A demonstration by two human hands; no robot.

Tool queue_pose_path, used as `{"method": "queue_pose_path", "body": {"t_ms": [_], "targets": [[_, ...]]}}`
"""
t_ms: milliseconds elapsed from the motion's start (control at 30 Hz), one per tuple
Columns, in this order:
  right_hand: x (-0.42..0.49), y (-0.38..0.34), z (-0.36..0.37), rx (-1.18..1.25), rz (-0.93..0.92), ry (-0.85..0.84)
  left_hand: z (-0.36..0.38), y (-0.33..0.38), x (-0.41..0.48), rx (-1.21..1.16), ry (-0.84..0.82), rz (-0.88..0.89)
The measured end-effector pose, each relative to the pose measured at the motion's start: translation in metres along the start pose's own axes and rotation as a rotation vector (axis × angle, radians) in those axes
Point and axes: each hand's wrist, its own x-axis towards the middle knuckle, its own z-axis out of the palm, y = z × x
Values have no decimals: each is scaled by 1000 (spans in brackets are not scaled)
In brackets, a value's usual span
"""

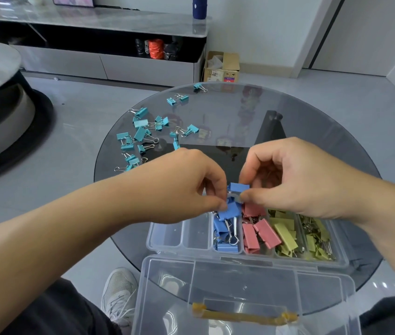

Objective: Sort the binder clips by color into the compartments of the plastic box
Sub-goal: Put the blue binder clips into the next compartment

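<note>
At 6 o'clock, nearest me, the clear lid [240,281] of the plastic box [151,240] lies folded open toward my lap. Its one yellow handle [242,315] faces up, and it overhangs the near rim of the round glass table [312,131]. Just beyond, the box shows six compartments in a row: the two at the left stand bare, the third holds blue clips [225,247], the fourth pink clips [264,233], and the fifth and sixth yellow clips [288,235], each heap too tangled to count. Above the far end of the third compartment my two hands meet. My left hand [182,184] pinches the lower blue clip [230,210] between thumb and forefinger, and my right hand [300,180] pinches the upper blue clip [239,187] the same way, its other fingers curled. A wire loop shows between the two clips, and I cannot tell whether they are hooked together. Bare glass lies open from 1 to 3 o'clock. From 10 to 12 o'clock some eighteen teal clips [141,134] lie scattered, several near the left rim and one at the far rim.
</note>
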Motion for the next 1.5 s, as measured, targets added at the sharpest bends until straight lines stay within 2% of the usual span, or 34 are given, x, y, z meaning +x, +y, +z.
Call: {"method": "queue_pose_path", "body": {"t_ms": [167, 400, 500, 667, 1000, 1200, 1333, 1500], "targets": [[-1, -2, -2, -28, -20, 70, 8, 0, 2, 78, 39, 20], [-5, -9, -6, 34, -107, 179, -7, -8, 1, -160, -42, 4], [-9, -17, -1, 62, -144, 103, -7, -11, 2, -201, -23, -4], [-14, -22, 11, -94, -144, -86, 1, -7, 2, -106, -4, 33], [-20, -25, 24, -388, -120, -211, 2, -7, 2, -58, 15, 56], [-18, -25, 26, -489, -132, -180, 1, -7, 3, -51, 12, 63], [-18, -26, 35, -557, -132, -133, 0, -4, 3, 41, 0, 83], [-11, -29, 16, -344, -97, -118, 3, -2, 4, 101, 22, 115]]}}
